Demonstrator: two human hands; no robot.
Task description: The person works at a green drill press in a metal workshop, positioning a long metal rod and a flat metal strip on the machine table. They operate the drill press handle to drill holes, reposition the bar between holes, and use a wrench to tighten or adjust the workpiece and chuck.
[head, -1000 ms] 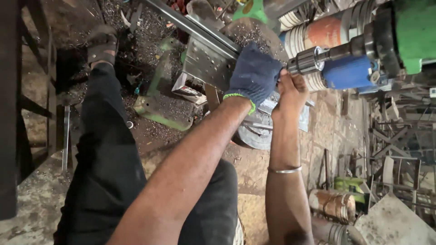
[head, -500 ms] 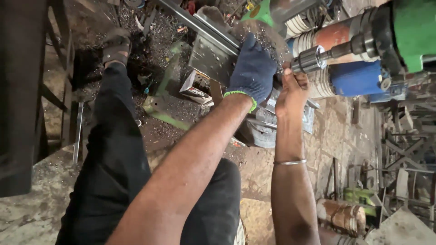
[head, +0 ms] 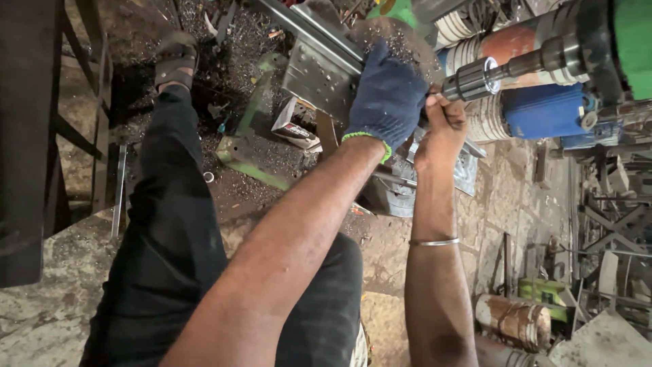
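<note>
Gripping something hidden beneath its palm, the left hand [head: 386, 95], in a dark blue knitted glove with a green cuff, is closing over the spot just beside the knurled silver steel drill chuck [head: 471, 80]; what it is holding cannot be told. The bare right hand [head: 445, 126] is curling into a tight fist directly under that chuck, touching the gloved hand, and its contents are also hidden. A thin silver metal bangle [head: 435, 241] is sitting on the right forearm. The chuck is sticking out from a dark spindle on a green-bodied drilling machine [head: 635, 41] at the upper right. Just behind the gloved hand, a grey perforated steel plate [head: 319, 71] is lying tilted against a long grey steel bar [head: 299, 27]. A blue cylindrical drum [head: 547, 112] is standing just beyond the chuck. Below, the person's black trouser leg [head: 170, 224] is stretching out over a floor [head: 234, 51] littered with metal shavings, ending in a dark sandal [head: 175, 62].
</note>
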